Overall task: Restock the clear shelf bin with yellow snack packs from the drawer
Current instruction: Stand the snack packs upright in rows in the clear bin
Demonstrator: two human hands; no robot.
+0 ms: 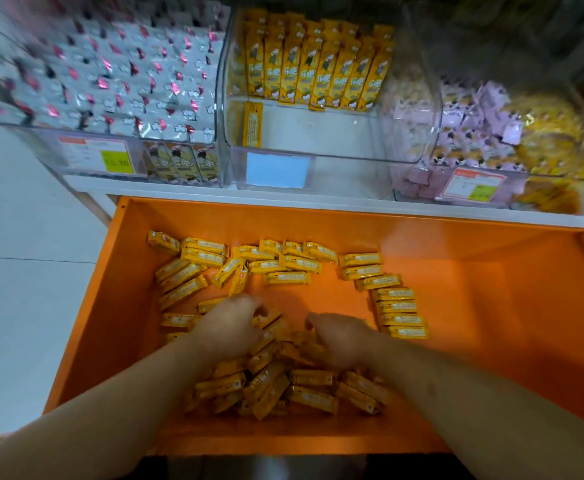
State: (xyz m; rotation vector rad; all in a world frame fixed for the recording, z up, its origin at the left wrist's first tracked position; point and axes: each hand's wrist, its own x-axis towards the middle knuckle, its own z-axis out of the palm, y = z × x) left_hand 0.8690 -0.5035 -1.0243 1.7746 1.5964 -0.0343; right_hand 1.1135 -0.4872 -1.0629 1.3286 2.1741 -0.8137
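Many yellow snack packs lie scattered and heaped in the open orange drawer. My left hand and my right hand are both down in the heap near the drawer's middle, fingers curled over packs between them. Above the drawer stands the clear shelf bin. A row of upright yellow packs fills its back. One single pack stands at its front left, and the rest of the bin floor is bare.
A bin of silver and pink packs stands to the left, and a bin of pale purple packs to the right, with gold-wrapped snacks beyond. The white shelf edge runs above the drawer. Pale floor tiles lie left.
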